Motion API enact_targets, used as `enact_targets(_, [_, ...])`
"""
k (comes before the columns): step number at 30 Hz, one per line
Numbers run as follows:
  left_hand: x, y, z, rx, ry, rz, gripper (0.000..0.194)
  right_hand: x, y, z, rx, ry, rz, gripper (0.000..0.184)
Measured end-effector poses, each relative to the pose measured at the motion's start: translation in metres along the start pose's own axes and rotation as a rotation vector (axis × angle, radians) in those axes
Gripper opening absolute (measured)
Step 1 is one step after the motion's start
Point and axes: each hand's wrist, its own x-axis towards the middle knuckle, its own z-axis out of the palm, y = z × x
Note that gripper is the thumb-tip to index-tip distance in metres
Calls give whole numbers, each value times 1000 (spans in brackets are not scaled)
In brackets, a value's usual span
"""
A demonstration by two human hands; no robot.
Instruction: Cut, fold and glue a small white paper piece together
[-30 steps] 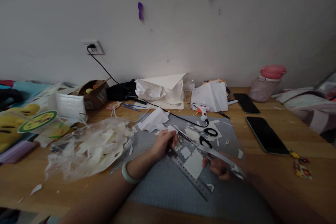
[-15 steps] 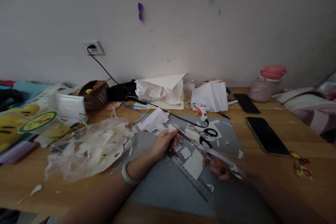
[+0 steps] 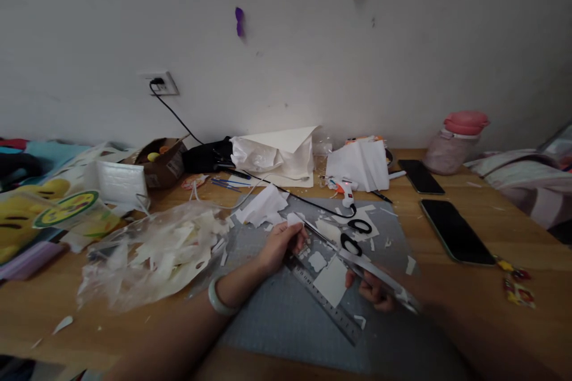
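Note:
My left hand (image 3: 283, 244), with a pale bangle on its wrist, pinches a small piece of white paper (image 3: 294, 218) above the cutting mat (image 3: 286, 321). My right hand (image 3: 374, 293) is closed around scissors with long white-grey handles (image 3: 369, 266). Their dark narrow blades point at the paper and reach close to my left fingertips; whether they touch it I cannot tell. Beneath my hands lie a steel ruler (image 3: 328, 303), set diagonally, and a square of white card (image 3: 330, 281). Black scissor loops (image 3: 351, 244) show just beyond the blades.
Paper scraps (image 3: 318, 261) litter the mat. A glue gun (image 3: 347, 193) with a black cord lies behind it. On the left is a plastic bag of offcuts (image 3: 156, 256). To the right are two phones (image 3: 456, 232) and a pink-lidded bottle (image 3: 449, 146).
The view has shifted very slightly. Both hands keep nearly the same pose, and the scissors' handles sit a touch lower to the right.

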Motion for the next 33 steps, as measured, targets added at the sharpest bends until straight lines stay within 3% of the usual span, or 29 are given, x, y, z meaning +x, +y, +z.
enact_targets(4, [-1,1,1,-11,6,-5,28,-2,-2,-3,10,-64,28,49])
enact_targets(7, [-2,2,1,14,21,2,29,-2,-2,-2,4,-23,33,49])
enact_targets(16, [-3,5,0,23,15,-5,31,-1,-1,-1,12,-29,17,31])
enact_targets(21, [-2,4,1,16,15,-7,33,-1,-4,0,41,-3,38,33])
enact_targets(26, [-1,2,1,5,24,-38,49,-1,-5,1,11,4,34,37])
enact_targets(33, [-3,4,2,33,-4,2,41,-2,-8,3,-38,-45,15,47])
